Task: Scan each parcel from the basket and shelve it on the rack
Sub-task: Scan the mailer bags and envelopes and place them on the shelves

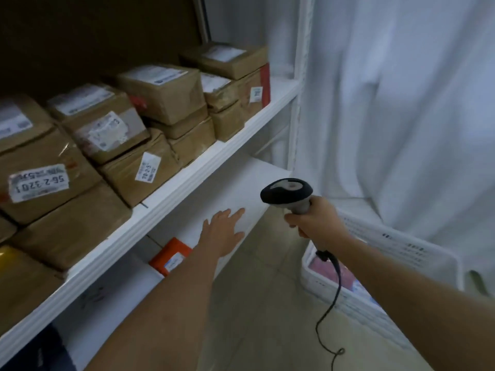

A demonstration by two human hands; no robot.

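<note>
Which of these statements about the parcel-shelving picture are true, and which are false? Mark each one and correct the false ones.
1. The right hand grips a black and grey handheld barcode scanner. True.
2. The left hand holds a brown cardboard parcel. False: it is open, fingers straight, holding nothing, by the white lower shelf.
3. The brown cardboard parcels sit on the white upper shelf. True.
4. The white plastic basket stands on the upper shelf. False: it stands on the floor, at the right.
5. An orange flat parcel lies on the lower shelf. True.
</note>
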